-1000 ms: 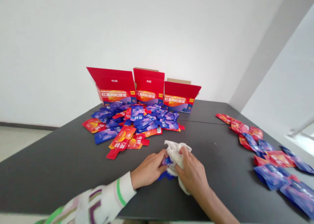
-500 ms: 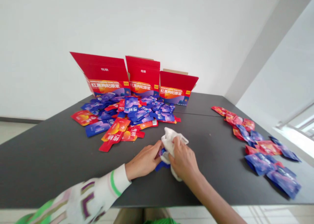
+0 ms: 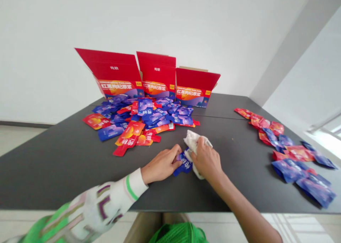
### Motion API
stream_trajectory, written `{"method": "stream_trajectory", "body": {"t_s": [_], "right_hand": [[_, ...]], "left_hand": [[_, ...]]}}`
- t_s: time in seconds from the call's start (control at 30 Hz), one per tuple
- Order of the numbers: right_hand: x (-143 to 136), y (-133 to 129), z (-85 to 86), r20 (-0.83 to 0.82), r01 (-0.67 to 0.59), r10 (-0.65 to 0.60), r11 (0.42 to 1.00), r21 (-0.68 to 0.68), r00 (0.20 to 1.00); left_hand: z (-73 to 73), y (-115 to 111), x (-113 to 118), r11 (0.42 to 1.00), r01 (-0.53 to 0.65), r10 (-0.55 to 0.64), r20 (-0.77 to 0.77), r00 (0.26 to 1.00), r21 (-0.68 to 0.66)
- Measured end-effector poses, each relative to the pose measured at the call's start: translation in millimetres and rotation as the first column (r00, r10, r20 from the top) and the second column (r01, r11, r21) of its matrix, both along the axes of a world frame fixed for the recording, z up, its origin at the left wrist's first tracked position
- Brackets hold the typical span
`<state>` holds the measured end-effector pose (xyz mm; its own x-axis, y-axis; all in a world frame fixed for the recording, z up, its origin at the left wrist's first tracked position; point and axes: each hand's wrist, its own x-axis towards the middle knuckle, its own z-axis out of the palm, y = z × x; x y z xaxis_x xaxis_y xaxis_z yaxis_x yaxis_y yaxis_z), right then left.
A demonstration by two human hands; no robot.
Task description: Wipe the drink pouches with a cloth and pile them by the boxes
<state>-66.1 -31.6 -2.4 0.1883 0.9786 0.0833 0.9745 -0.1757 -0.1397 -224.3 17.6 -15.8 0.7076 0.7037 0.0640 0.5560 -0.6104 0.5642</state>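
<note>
From my remote post I am viewing soft, matt, wrinkled fabric in the white cloth [image 3: 194,140], while the blue pouch [image 3: 185,166] is presenting smooth, printed, plastic-like film. The heaped pouches [image 3: 145,108] are showing similar smooth film with a low sheen, the pouches at right [image 3: 289,169] are catching glossier highlights along their creases, and the boxes [image 3: 158,88] are displaying smooth printed paperboard. I am also observing that the tabletop [image 3: 239,150] is appearing smooth and matt, the wall [image 3: 170,19] plain and matt, and the sleeve [image 3: 112,200] soft and cloth-like.
</note>
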Motion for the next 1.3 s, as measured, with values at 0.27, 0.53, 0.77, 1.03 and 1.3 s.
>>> {"method": "stream_trajectory", "body": {"t_s": [0.27,0.53,0.77,1.03,1.3], "right_hand": [[0.5,0.8,-2.5,0.046,-0.065,0.066,0.997,-0.034,0.997],[2.9,1.2,-6.3,0.058,-0.139,0.143,0.989,-0.057,0.988],[-1.2,2.5,-1.7,0.091,-0.174,0.178,0.983,-0.050,0.980],[4.8,6.2,-0.1,0.127,-0.140,0.145,0.989,-0.048,0.981],[1.1,5.5,3.1,0.125,-0.084,0.087,0.996,-0.030,0.988]], "left_hand": [[-4.0,0.9,1.3,1.000,-0.001,0.001,-0.019,1.000,0.019],[-4.8,0.4,1.7,1.000,-0.016,0.016,-0.031,0.999,0.010],[-4.4,0.5,0.5,1.000,0.015,-0.015,0.000,1.000,0.022],[-0.9,-1.0,0.4,1.000,0.006,-0.006,-0.008,1.000,-0.022],[1.3,-2.2,-0.5,1.000,0.019,-0.019,-0.011,1.000,0.011]]}}
